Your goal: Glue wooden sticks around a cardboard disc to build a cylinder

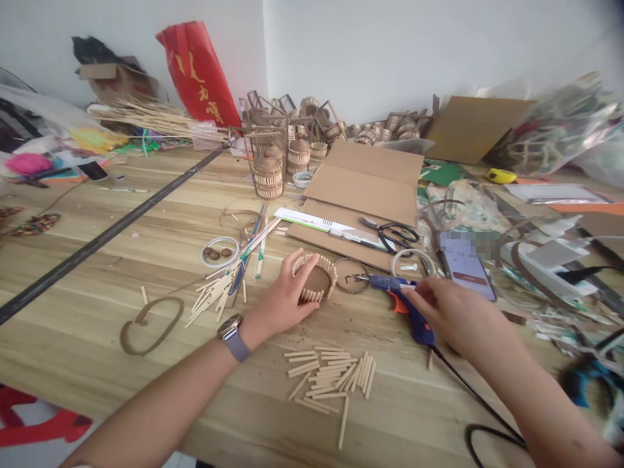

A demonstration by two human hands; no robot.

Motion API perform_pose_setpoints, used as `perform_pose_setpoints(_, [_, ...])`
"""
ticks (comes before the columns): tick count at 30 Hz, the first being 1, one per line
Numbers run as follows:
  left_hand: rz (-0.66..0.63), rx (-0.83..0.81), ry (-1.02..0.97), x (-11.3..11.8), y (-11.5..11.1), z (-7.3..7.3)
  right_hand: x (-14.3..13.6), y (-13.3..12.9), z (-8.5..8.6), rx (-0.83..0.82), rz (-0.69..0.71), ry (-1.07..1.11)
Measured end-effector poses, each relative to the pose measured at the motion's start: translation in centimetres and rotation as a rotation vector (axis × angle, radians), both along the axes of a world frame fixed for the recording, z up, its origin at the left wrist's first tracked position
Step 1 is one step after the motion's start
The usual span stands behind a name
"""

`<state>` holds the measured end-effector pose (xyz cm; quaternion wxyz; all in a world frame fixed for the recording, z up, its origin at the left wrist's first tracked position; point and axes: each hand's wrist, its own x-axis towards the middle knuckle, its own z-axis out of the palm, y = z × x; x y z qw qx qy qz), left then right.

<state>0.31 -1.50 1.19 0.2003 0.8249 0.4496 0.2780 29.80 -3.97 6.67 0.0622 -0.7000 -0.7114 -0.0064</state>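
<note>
My left hand (280,299), with a watch on its wrist, is closed around the left side of a small round basket (333,276) made of short wooden sticks. My right hand (441,309) is at the rear of a blue glue gun (390,283); its thumb and fingers are pressed together there, and the gun's nozzle points left. Behind the nozzle lies a thin dark ring (351,290). Several short sticks (331,377) are spread on the wooden table (195,403) in front of the basket.
Scissors (397,235) and a ruler (336,229) rest on cardboard (365,182). A phone (467,263) lies right of a white ring (414,253). Finished stick buckets (268,172) stand at the back. Coins sit in a tape roll (219,252) at left. A cord (472,390) runs front right.
</note>
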Motion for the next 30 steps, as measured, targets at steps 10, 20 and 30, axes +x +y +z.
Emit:
perform_pose_setpoints(10, [0.012,0.028,-0.026,-0.1,0.2,-0.9,0.4,-0.3,-2.3,-0.066,-0.159,0.223])
perform_pose_setpoints(20, [0.038,-0.041,-0.056,0.0,0.4,-0.6,0.4,-0.5,-2.2,0.163,-0.091,0.515])
perform_pose_setpoints(30, [0.047,-0.063,-0.072,0.0,0.5,-0.2,-1.9,-1.8,-1.7,-0.157,-0.190,1.123])
